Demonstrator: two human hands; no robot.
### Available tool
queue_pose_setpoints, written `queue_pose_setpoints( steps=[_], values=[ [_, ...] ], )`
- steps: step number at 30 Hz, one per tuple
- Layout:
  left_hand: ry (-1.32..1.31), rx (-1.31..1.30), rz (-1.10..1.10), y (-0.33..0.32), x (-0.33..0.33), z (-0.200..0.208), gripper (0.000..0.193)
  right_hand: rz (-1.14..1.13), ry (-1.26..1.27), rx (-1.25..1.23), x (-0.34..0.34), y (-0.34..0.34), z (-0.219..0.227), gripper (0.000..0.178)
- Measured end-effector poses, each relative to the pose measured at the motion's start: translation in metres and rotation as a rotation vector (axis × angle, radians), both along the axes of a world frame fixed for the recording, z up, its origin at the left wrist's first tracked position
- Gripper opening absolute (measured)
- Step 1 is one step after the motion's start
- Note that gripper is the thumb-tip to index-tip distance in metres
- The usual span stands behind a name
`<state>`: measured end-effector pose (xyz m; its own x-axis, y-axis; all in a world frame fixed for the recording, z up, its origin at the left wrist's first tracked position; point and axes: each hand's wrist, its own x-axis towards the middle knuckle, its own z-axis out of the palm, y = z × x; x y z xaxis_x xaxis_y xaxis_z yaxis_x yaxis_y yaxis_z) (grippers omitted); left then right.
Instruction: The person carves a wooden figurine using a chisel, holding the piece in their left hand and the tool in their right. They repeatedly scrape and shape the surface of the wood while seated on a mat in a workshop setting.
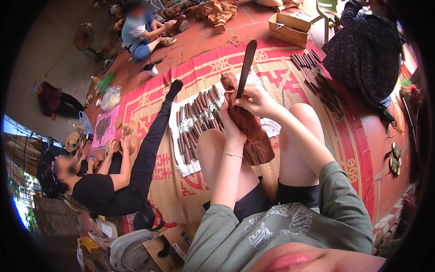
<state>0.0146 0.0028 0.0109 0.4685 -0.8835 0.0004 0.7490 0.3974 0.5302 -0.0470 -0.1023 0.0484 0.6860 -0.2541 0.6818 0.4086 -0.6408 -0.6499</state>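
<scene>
A reddish-brown carved wooden figure (259, 141) stands tilted between my knees, its narrow carved end away from me and its broad base near my lap. My left hand (233, 126) is wrapped round its left side. My right hand (259, 102) grips a long, dark, flat tool (247, 65), broad and rounded at its upper end. The tool's lower end meets the figure's upper part; its tip is hidden behind my fingers. Just left of the figure, rows of wooden-handled carving chisels (199, 109) lie on a white cloth (191, 168).
A red and straw-coloured woven mat (174, 199) lies under me. More chisels (326, 97) lie at the right, near a person in dark clothes (362, 54). Left, a seated person (99, 188) works wood, one leg stretched along the cloth. A wooden box (290, 31) stands far right.
</scene>
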Motion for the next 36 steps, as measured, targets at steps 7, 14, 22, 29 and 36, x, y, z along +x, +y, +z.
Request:
queue_pose_setpoints(
  steps=[7, 14, 22, 29, 36],
  values=[
    [0.034, 0.036, 0.095, -0.003, -0.003, 0.005, 0.048, -0.064, -0.049, -0.018, -0.002, 0.006, 0.003, 0.012],
    [0.002, 0.045, 0.070, 0.005, -0.004, 0.012, 0.051, 0.108, 0.099, 0.114, -0.007, 0.002, 0.003, 0.012],
    [-0.017, -0.044, 0.005, 0.004, -0.004, 0.015, 0.051, -0.115, 0.061, 0.053, -0.006, 0.003, 0.010, 0.004],
    [-0.009, 0.042, 0.086, 0.002, 0.000, 0.000, 0.051, 0.017, 0.076, 0.028, -0.006, 0.005, 0.009, 0.004],
    [-0.014, 0.051, 0.104, 0.000, -0.002, 0.003, 0.050, 0.015, 0.028, 0.008, -0.004, 0.006, 0.006, 0.013]
  ],
)
